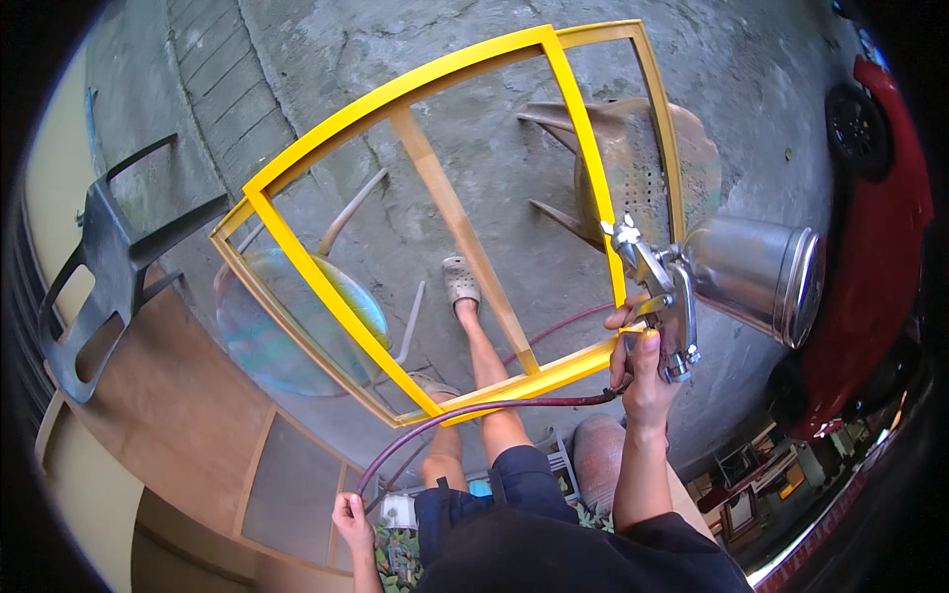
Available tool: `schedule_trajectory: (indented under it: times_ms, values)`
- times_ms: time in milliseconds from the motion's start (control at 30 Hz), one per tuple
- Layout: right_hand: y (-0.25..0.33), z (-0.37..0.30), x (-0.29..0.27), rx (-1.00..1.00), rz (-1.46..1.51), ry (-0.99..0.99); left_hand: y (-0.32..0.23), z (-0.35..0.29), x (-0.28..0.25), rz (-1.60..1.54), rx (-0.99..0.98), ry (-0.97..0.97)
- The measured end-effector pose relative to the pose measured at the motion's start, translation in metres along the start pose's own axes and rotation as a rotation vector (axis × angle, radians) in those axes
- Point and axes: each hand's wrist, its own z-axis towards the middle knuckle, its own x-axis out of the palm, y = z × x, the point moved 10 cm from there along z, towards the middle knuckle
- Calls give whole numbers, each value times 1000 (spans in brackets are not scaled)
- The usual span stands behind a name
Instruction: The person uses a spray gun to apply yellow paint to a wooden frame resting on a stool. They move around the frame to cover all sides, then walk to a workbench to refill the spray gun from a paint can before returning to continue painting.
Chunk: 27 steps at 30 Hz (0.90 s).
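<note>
A silver spray gun (660, 272) with a large metal cup (746, 272) is gripped in my right hand (645, 381), its nozzle close over the right bar of a frame. That wooden frame (395, 87) has bright yellow paint on its outer edges, while the middle bar and inner sides show brown wood. Low at the left, my left hand (353, 519) is closed around a dark red hose (474, 406), which curves up to the gun's handle. The frame stands above two worn round stools; where it touches them I cannot tell.
Under the frame are a right stool (638, 148) and a left stool (287, 316) on grey concrete. A grey plastic chair (129, 257) lies near wooden panels (168, 385) at left. A red car (880, 267) stands at right. Potted plants (395, 555) sit beside my legs.
</note>
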Motion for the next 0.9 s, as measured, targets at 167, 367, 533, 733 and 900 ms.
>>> schedule_trajectory:
  times_ms: [167,367,533,733,900]
  values:
    - [-8,4,27,14,-26,70,37,-13,10,3,-113,-22]
    - [-7,-3,44,-38,-119,116,82,-36,19,-25,-236,-17]
    - [-6,-7,67,-37,-166,184,108,-65,36,-28,-312,-9]
    - [-7,-13,85,-28,-199,236,133,-78,51,-121,-386,19]
    - [-8,-25,100,-14,-197,281,137,-78,51,-160,-370,-22]
